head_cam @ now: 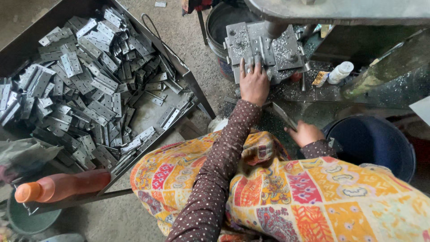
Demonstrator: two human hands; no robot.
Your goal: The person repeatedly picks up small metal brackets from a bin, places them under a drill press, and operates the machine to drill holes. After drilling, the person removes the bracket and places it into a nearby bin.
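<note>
Metal workshop — tray of hinges [89, 85], drill-press jig [264, 47], swarf

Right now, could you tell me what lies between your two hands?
In the head view, a flat metal strip, held by the right hand, points toward the left hand.

hinges [85, 85] in tray [188, 78], bucket [376, 143] right

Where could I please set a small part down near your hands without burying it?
Bare tray floor shows in the metal tray near its right corner, beside the hinge pile. The concrete floor between tray and drill fixture is open. Around the left hand and right hand, shavings and a white bottle crowd it.
</note>
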